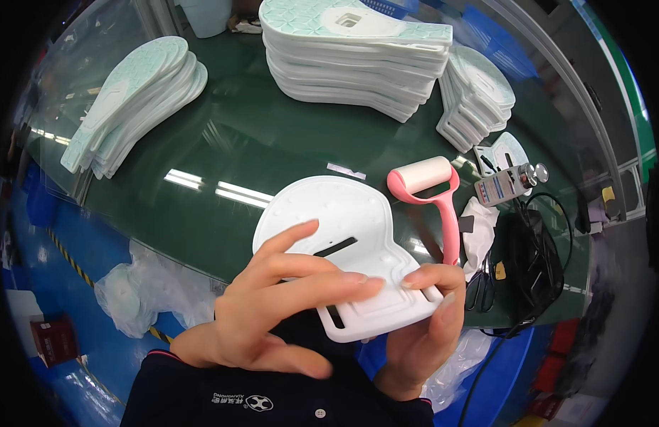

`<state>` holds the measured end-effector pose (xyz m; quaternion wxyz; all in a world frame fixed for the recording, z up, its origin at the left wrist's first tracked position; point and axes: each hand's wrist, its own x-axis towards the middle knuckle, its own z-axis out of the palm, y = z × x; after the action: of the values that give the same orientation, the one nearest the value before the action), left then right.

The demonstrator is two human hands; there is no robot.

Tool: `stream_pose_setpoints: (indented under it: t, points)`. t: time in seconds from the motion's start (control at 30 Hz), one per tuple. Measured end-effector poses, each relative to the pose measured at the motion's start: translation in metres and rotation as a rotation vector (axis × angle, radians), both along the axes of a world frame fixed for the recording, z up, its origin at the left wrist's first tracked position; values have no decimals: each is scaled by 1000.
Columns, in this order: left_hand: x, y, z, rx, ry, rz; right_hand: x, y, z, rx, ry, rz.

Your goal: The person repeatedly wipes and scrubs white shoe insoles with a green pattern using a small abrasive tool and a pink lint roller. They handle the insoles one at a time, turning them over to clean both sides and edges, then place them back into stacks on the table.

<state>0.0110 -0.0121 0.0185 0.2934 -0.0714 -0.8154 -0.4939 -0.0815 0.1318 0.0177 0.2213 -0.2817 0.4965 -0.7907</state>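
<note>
While the right hand (pixel 430 320) grips the white panel (pixel 322 205) at its narrow near-right end, thumb on top, the left hand (pixel 262 307) sits over the near-left side, fingers spread, contact unclear. Panel's at the surface's (pixel 159 231) near edge, long axis running away to far left.

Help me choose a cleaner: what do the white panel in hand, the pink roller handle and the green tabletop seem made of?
White panel: probably moulded plastic, smooth and satin, judging by its rounded ridges and slots; possibly dense foam.
Pink roller handle: likely plastic, smooth, softly shiny, evenly coloured.
Green tabletop: glossy, with bright reflections; perhaps glass or clear sheet.
</note>
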Motion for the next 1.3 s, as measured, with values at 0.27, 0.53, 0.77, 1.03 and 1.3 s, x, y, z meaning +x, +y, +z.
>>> stream_pose_setpoints:
  t: [0.27,0.53,0.77,1.03,1.3]
  points:
    - [0,-13,2,107,151,443,-18,9,-30,201,-136,-34]
    - [4,-10,7,387,156,-270,-20,-19,-62,-74,-814,426]
    - [18,-12,3,22,26,-377,-26,-26,-55,-20,-882,233]
    - [7,-38,-2,141,44,106,-15,-11,-35,-226,-727,318]
    - [6,-23,13,-196,37,134,-28,7,-35,-72,159,-47]
